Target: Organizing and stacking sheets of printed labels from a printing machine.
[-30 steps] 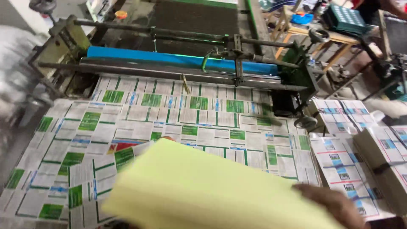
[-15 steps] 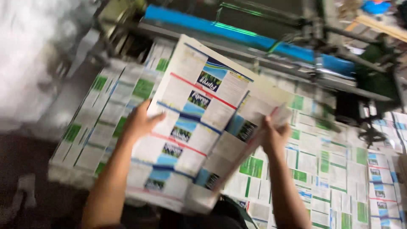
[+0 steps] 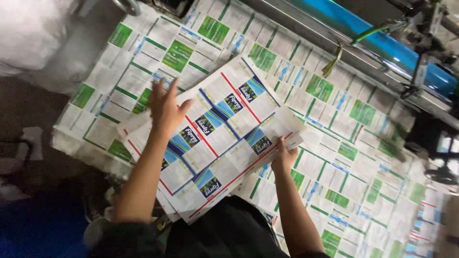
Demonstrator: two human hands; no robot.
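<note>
A stack of printed sheets with blue, white and red panels point(image 3: 215, 138) lies tilted on a large pile of green-and-white printed sheets point(image 3: 330, 119). My left hand point(image 3: 165, 107) is spread flat on the upper left part of the blue stack, fingers apart. At the stack's right edge my right hand point(image 3: 284, 155) pinches the sheets between thumb and fingers. The stack's near corner hangs over my dark-clothed lap.
A machine with a blue roller point(image 3: 382, 45) and grey metal bars point(image 3: 344, 52) runs along the far right. White bulky material point(image 3: 33, 28) sits at the upper left. Dark floor point(image 3: 28, 157) lies on the left below the pile's edge.
A pale yellow sheet back filled the foreground a second ago; the sheets now lie printed side up. The view has swung left and down, and the stack has settled lower on the pile.
</note>
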